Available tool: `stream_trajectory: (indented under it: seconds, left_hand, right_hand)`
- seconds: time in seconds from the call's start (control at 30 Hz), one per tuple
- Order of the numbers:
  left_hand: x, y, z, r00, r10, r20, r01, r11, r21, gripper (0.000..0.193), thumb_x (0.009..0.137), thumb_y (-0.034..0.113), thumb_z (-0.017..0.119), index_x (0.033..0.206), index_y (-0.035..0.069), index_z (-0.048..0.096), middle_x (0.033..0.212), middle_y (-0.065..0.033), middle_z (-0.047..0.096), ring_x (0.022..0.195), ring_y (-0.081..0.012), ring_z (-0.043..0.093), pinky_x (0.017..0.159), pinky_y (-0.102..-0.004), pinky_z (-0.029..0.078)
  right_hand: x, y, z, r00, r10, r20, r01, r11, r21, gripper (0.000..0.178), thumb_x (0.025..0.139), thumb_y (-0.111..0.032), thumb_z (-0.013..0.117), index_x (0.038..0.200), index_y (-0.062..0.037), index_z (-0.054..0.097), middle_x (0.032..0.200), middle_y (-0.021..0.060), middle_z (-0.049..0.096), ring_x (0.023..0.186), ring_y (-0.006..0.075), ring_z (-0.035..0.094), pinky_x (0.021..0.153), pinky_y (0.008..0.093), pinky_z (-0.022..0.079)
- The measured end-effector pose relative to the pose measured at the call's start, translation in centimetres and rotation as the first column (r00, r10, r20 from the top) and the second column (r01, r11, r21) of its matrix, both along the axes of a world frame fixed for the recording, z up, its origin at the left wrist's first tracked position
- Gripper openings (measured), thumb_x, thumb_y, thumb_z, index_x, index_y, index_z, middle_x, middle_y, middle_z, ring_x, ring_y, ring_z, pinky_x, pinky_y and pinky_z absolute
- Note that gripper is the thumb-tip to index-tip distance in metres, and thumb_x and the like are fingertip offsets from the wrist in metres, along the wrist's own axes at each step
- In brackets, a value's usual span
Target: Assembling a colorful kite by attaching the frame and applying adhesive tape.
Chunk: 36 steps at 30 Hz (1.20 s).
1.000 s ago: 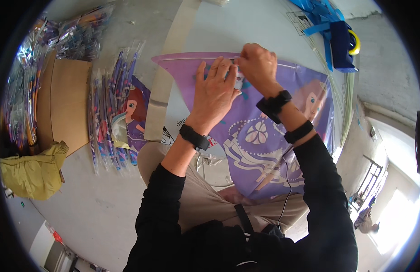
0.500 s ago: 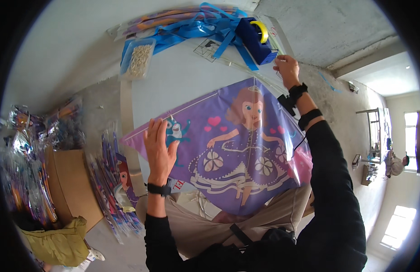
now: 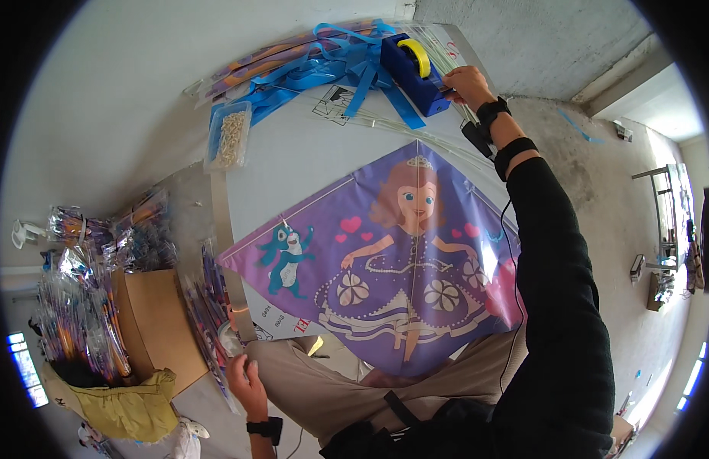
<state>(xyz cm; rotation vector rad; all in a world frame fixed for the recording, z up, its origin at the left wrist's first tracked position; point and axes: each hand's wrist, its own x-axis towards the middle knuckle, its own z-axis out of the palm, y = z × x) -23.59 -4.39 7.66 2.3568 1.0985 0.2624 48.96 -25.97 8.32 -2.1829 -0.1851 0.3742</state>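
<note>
A purple kite lies spread out, printed with a crowned figure in a gown and a blue-green rabbit. Its lower tip hangs over my lap. At the far right of the work surface, my right hand has its fingers closed together at the near end of a blue tape dispenser. What they pinch is hidden. A yellow ring sits in the dispenser. My left hand is off the kite, low beside my left knee, fingers apart and holding nothing, close to a stack of wrapped kites.
Blue ribbons and thin pale rods lie along the far side. A clear tub of small pale pieces stands at the far left. On the floor at left are a cardboard box and bundled plastic-wrapped packages.
My left hand has left the kite's left part and dropped down beside my knee. My right hand has moved against the tape dispenser's end. The view has shifted.
</note>
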Motion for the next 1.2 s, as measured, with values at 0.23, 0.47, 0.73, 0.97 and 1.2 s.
stream_trajectory:
  seconds: [0.23, 0.47, 0.73, 0.97, 1.2]
  left_hand:
    - [0.0, -2.0, -2.4, 0.997, 0.048, 0.056, -0.055, 0.992, 0.118, 0.026, 0.097, 0.005, 0.057, 0.122, -0.001, 0.051, 0.126, -0.0193, 0.051, 0.120, -0.0360, 0.049, 0.106, -0.0452, 0.037]
    - [0.4, -2.0, -2.5, 0.999, 0.021, 0.035, -0.027, 0.987, 0.159, 0.025, 0.098, 0.005, 0.057, 0.121, -0.001, 0.050, 0.123, -0.0192, 0.051, 0.118, -0.0364, 0.049, 0.104, -0.0455, 0.038]
    - [0.3, -1.9, -2.6, 0.999, 0.026, 0.038, -0.032, 0.988, 0.151, 0.024, 0.098, 0.006, 0.056, 0.120, -0.001, 0.050, 0.123, -0.0197, 0.051, 0.117, -0.0374, 0.049, 0.103, -0.0460, 0.039]
    - [0.2, -1.8, -2.7, 0.999, 0.018, 0.027, -0.023, 0.985, 0.171, 0.024, 0.098, 0.006, 0.056, 0.120, 0.000, 0.050, 0.125, -0.0197, 0.051, 0.119, -0.0374, 0.049, 0.104, -0.0462, 0.038]
    - [0.6, -2.0, -2.6, 1.000, 0.021, 0.020, -0.025, 0.981, 0.193, 0.024, 0.098, 0.005, 0.056, 0.121, 0.000, 0.050, 0.124, -0.0197, 0.052, 0.119, -0.0374, 0.049, 0.104, -0.0463, 0.038]
  right_hand:
    - [1.0, 0.1, -0.3, 0.998, -0.018, -0.062, 0.021, 0.999, 0.045, 0.023, 0.085, -0.019, 0.076, 0.083, 0.0028, 0.071, 0.073, 0.0088, 0.073, 0.058, 0.0186, 0.072, 0.050, 0.0296, 0.055]
    - [1.3, 0.7, -0.6, 0.997, -0.072, -0.030, 0.070, 0.996, -0.053, 0.026, 0.085, -0.023, 0.076, 0.079, 0.0018, 0.073, 0.067, 0.0103, 0.072, 0.052, 0.0197, 0.069, 0.048, 0.0316, 0.055]
    - [1.7, 1.2, -1.2, 0.998, 0.026, 0.052, -0.022, 0.996, -0.083, 0.024, 0.090, -0.019, 0.070, 0.075, -0.0001, 0.074, 0.063, 0.0110, 0.069, 0.052, 0.0179, 0.069, 0.049, 0.0318, 0.055]
    - [0.8, -3.0, -2.0, 0.990, 0.093, -0.103, -0.050, 0.932, 0.360, 0.019, 0.089, -0.011, 0.068, 0.086, 0.0083, 0.067, 0.074, 0.0109, 0.070, 0.073, 0.0193, 0.075, 0.055, 0.0320, 0.053]
    - [0.3, -4.0, -3.4, 0.985, 0.158, -0.068, -0.115, 0.900, 0.421, 0.018, 0.087, -0.013, 0.071, 0.084, 0.0041, 0.067, 0.079, 0.0077, 0.070, 0.081, 0.0191, 0.074, 0.059, 0.0333, 0.052]
